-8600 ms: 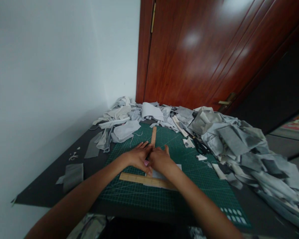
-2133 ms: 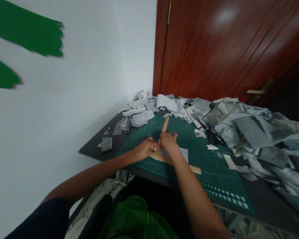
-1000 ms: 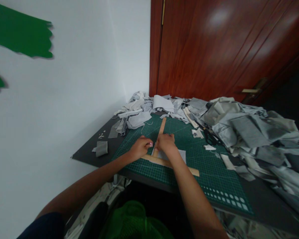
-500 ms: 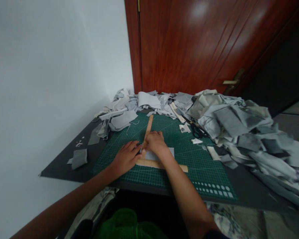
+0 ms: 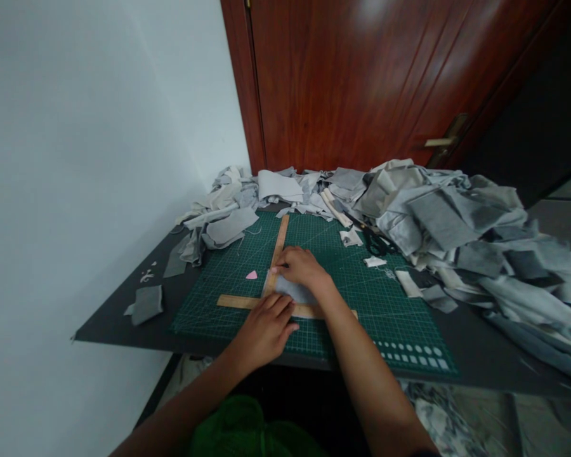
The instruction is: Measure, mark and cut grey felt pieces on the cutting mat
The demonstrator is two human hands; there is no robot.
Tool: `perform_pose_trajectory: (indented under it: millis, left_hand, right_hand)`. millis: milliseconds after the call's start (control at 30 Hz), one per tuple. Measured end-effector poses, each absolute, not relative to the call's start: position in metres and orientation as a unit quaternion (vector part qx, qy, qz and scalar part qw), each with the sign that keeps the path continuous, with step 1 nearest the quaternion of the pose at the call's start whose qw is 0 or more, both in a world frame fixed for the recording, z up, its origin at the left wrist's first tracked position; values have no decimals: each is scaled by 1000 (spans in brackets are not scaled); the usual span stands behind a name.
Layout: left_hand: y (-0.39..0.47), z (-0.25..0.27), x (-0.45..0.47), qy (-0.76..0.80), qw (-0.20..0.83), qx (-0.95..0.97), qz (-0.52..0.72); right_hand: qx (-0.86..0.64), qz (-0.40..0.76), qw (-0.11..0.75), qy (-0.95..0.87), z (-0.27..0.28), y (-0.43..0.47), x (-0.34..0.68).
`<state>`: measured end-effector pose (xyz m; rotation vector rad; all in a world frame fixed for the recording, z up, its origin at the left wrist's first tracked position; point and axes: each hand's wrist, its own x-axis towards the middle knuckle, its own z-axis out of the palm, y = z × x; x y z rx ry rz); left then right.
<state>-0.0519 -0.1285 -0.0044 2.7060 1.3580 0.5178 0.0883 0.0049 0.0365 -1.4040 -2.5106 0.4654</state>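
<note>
Rulers (image 5: 280,236), wooden: keep 2 square, grey fabric (image 5: 295,289) flat beneath; left hand (image 5: 265,324) fingers slightly spread; right hand (image 5: 299,263) fingers bunched, contents unclear.

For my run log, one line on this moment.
left grip: on crosswise wooden ruler; right grip: on lengthwise wooden ruler; pink triangular piece: on cutting mat

Tan ruler (image 5: 280,240) — green, gridded mat (image 5: 347,285)
</note>
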Motion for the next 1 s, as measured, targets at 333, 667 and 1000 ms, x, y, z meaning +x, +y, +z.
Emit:
perform_pose_trajectory:
  millis: [333,667,1000]
  left_hand:
    - [-135,-5,-31,495,20,848,189]
    - [-127,7,-22,549,11,818,171]
    - [-138,1,-31,518,24,838,172]
  right_hand:
    - [-480,131,128,-858,33,3,88]
    - [-508,131,159,-837,27,3,76]
    - [-623,146,206,-740,10,3,60]
